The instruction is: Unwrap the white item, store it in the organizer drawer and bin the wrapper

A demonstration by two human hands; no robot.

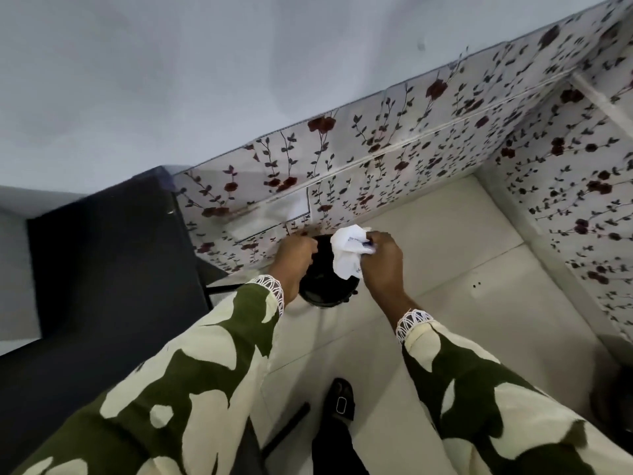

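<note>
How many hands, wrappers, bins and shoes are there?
Hands: 2, the left hand and the right hand
Wrappers: 1, the white wrapper, held by the right hand
Bins: 1, the black bin
Shoes: 1, the black shoe
Total: 5

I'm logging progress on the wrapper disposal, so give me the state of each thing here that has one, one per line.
wrapper: crumpled, held above the bin, not yet dropped
bin: upright on the floor, open at the top
right hand: shut on the wrapper
left hand: at the bin's rim; grip unclear
shoe: flat on the floor
</note>
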